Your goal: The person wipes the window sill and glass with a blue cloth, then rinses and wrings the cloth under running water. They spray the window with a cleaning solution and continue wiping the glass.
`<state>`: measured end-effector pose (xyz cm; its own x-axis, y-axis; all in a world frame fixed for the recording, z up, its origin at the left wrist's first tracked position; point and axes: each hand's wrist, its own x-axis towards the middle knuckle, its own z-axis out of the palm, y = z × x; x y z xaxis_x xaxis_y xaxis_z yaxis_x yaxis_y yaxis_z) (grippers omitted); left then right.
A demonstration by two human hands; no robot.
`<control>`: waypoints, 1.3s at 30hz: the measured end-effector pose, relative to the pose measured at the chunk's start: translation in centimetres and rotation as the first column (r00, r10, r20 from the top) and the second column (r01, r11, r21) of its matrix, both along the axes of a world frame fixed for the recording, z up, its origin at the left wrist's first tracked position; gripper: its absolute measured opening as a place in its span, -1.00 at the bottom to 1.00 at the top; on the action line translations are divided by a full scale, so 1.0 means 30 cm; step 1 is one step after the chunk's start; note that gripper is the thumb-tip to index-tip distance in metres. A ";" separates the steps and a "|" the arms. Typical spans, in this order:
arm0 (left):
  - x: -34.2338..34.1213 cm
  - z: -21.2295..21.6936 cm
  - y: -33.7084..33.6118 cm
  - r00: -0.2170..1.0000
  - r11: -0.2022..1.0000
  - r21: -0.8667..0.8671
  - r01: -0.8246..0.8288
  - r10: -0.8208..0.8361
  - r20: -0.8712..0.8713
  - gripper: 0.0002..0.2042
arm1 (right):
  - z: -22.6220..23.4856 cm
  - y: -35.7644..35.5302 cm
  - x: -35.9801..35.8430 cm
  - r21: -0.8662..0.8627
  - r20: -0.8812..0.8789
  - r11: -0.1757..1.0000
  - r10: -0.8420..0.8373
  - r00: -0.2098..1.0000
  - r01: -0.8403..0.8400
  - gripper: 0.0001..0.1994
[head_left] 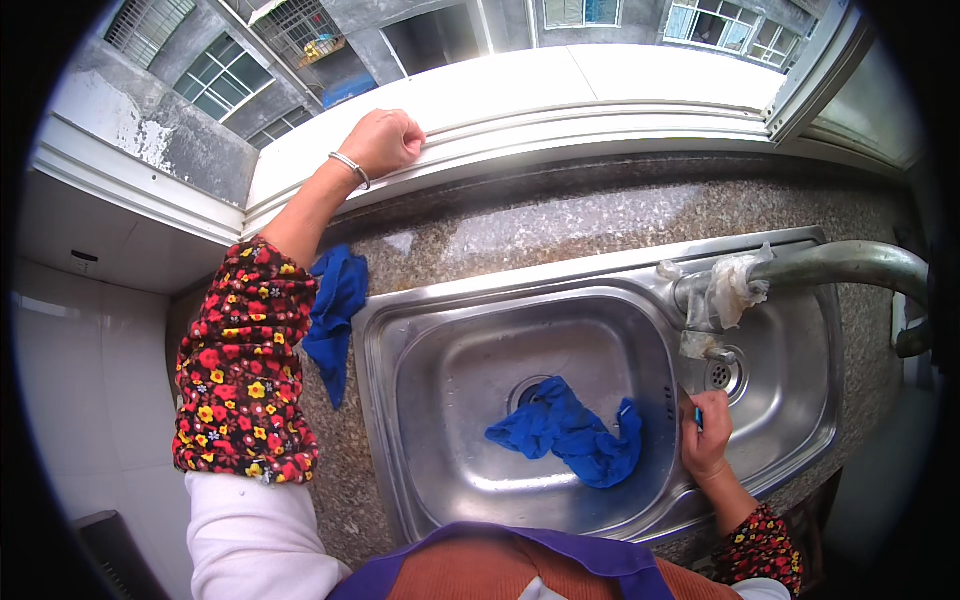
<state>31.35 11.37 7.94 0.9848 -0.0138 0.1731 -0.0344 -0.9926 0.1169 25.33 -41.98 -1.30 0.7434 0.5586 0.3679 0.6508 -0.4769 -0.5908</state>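
Left hand [383, 141] fingers clench on the window sill [560, 125], seemingly for support, while right hand [706, 438] fingers grasp a small blue thing [698, 418] just right of the blue cloth [570, 432] in the sink [420, 310].

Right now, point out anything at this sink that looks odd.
The tap is bandaged with whitish plastic wrap at its base, like a makeshift repair. A blue cloth lies partly over the drain. Another cloth hangs off the counter edge.

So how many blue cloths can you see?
2. One blue cloth lies in the sink by the drain, next to the right hand. The other cloth hangs on the counter beside the left arm.
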 end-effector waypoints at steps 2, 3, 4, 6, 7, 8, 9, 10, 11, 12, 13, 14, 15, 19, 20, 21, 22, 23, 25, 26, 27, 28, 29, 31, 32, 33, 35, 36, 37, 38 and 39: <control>-0.003 0.010 0.001 0.989 0.975 -0.208 -0.077 0.101 0.107 -0.94 | -0.001 0.001 0.001 0.000 0.007 1.000 0.002 1.000 -0.002 -0.77; 0.001 0.023 0.003 0.975 0.935 -0.315 -0.161 0.200 0.094 -0.94 | -0.001 0.002 0.001 0.007 0.009 1.000 0.002 1.000 -0.002 -0.77; 0.013 0.043 0.011 0.942 0.949 -0.288 -0.126 0.206 0.266 -0.91 | 0.000 0.003 0.001 0.014 0.010 1.000 0.003 1.000 -0.003 -0.77; 0.059 0.100 0.040 0.823 0.948 -0.294 -0.126 0.265 0.502 -0.79 | 0.001 0.005 0.002 0.006 -0.003 1.000 0.006 1.000 -0.006 -0.77; 0.085 0.130 0.060 0.787 0.928 -0.186 -0.323 0.372 0.493 -0.73 | 0.001 0.005 0.002 0.010 -0.016 1.000 0.016 1.000 -0.016 -0.77; 0.113 0.154 0.079 0.715 0.862 -0.064 -0.503 0.457 0.528 -0.67 | 0.001 0.005 0.002 -0.008 -0.007 1.000 0.012 1.000 -0.012 -0.77; 0.124 0.148 0.086 0.735 0.796 0.066 -0.601 0.519 0.437 -0.65 | 0.001 0.005 0.002 -0.015 -0.002 1.000 0.014 1.000 -0.015 -0.77; 0.137 0.145 0.097 0.788 0.733 0.293 -0.614 0.587 0.183 -0.81 | 0.001 0.004 0.002 -0.020 0.008 1.000 0.016 1.000 -0.016 -0.77; 0.130 0.117 0.097 0.822 0.772 0.286 -0.568 0.549 0.149 -0.72 | 0.000 0.003 0.002 -0.023 0.014 1.000 0.016 1.000 -0.016 -0.77; 0.112 0.083 0.093 0.835 0.800 0.261 -0.541 0.547 0.055 -0.58 | -0.001 0.003 0.002 -0.025 0.014 1.000 0.014 1.000 -0.014 -0.77; 0.096 0.046 0.086 0.874 0.857 0.194 -0.477 0.486 0.004 -0.39 | -0.001 0.002 0.001 -0.013 0.005 1.000 0.006 1.000 -0.006 -0.77; 0.063 -0.003 0.069 0.928 0.910 0.193 -0.366 0.340 0.154 -0.46 | -0.001 0.002 0.002 -0.018 0.005 1.000 0.007 1.000 -0.006 -0.77; 0.032 -0.034 0.058 0.945 0.935 0.213 -0.284 0.236 0.225 -0.51 | 0.000 0.002 0.002 -0.011 -0.002 1.000 -0.001 1.000 0.001 -0.77; -0.048 -0.083 -0.012 0.962 0.958 0.156 -0.241 0.214 0.172 -0.77 | -0.001 0.003 0.000 -0.013 -0.018 1.000 0.003 1.000 -0.003 -0.78; -0.055 -0.075 -0.029 0.959 0.951 0.159 -0.265 0.243 0.144 -0.77 | 0.000 0.003 -0.001 -0.015 -0.013 1.000 0.003 1.000 -0.003 -0.78; -0.059 -0.066 -0.046 0.959 0.950 0.166 -0.265 0.241 0.151 -0.75 | 0.000 0.003 -0.001 -0.016 -0.007 1.000 0.000 1.000 0.000 -0.78; -0.061 -0.056 -0.059 0.958 0.953 0.173 -0.250 0.218 0.186 -0.74 | 0.001 0.003 -0.001 -0.017 -0.004 1.000 -0.004 1.000 0.004 -0.78; -0.063 -0.048 -0.069 0.963 0.949 0.208 -0.237 0.201 0.181 -0.71 | 0.001 0.004 -0.001 -0.020 -0.005 1.000 -0.004 1.000 0.004 -0.78; -0.066 -0.045 -0.080 0.966 0.937 0.244 -0.250 0.226 0.123 -0.70 | 0.003 0.004 -0.001 -0.014 -0.020 1.000 -0.004 1.000 0.004 -0.79; -0.069 -0.053 -0.083 0.967 0.926 0.278 -0.256 0.248 0.066 -0.69 | 0.004 0.004 0.000 -0.018 -0.013 1.000 -0.006 1.000 0.005 -0.79; -0.069 -0.063 -0.082 0.961 0.935 0.223 -0.275 0.260 0.092 -0.68 | 0.004 0.004 0.000 -0.017 -0.013 1.000 -0.002 1.000 0.002 -0.79; -0.069 -0.078 -0.081 0.955 0.938 0.179 -0.296 0.284 0.089 -0.68 | 0.003 0.004 0.000 -0.007 -0.023 1.000 -0.002 1.000 0.002 -0.79; -0.067 -0.094 -0.080 0.951 0.948 0.135 -0.290 0.270 0.149 -0.67 | 0.003 0.004 0.001 -0.015 -0.009 1.000 -0.002 1.000 0.002 -0.78; -0.054 -0.123 -0.083 0.952 0.955 -0.018 -0.295 0.295 0.079 -0.66 | 0.001 0.004 0.001 -0.009 -0.001 1.000 -0.005 1.000 0.005 -0.78; -0.042 -0.131 -0.084 0.952 0.953 -0.088 -0.289 0.296 0.080 -0.65 | 0.001 0.004 0.002 -0.013 0.004 1.000 -0.003 1.000 0.003 -0.78; -0.030 -0.136 -0.087 0.951 0.946 -0.133 -0.295 0.304 0.053 -0.66 | 0.000 0.004 0.002 -0.017 0.009 1.000 -0.001 1.000 0.001 -0.78; 0.002 -0.130 -0.087 0.942 0.920 -0.208 -0.332 0.332 -0.038 -0.67 | 0.001 0.005 0.002 -0.018 0.015 1.000 -0.003 1.000 0.003 -0.77; 0.015 -0.121 -0.085 0.942 0.900 -0.285 -0.331 0.332 -0.044 -0.68 | 0.001 0.006 0.002 -0.017 0.014 1.000 -0.005 1.000 0.005 -0.77; 0.032 -0.101 -0.071 0.938 0.872 -0.347 -0.345 0.333 -0.096 -0.68 | 0.001 0.006 0.001 -0.016 0.013 1.000 -0.005 1.000 0.005 -0.77; 0.044 -0.084 -0.059 0.929 0.835 -0.407 -0.370 0.345 -0.135 -0.68 | 0.002 0.007 0.000 -0.011 0.009 1.000 -0.006 1.000 0.007 -0.78; 0.046 -0.058 -0.038 0.958 0.714 -0.668 -0.208 0.288 0.010 -0.66 | 0.003 0.008 -0.001 -0.002 0.004 1.000 -0.010 1.000 0.010 -0.78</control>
<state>32.72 10.23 6.20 0.9115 0.3840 0.1474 0.1502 -0.6443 0.7499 25.31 -41.75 -1.22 0.7476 0.5518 0.3697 0.6483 -0.4850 -0.5869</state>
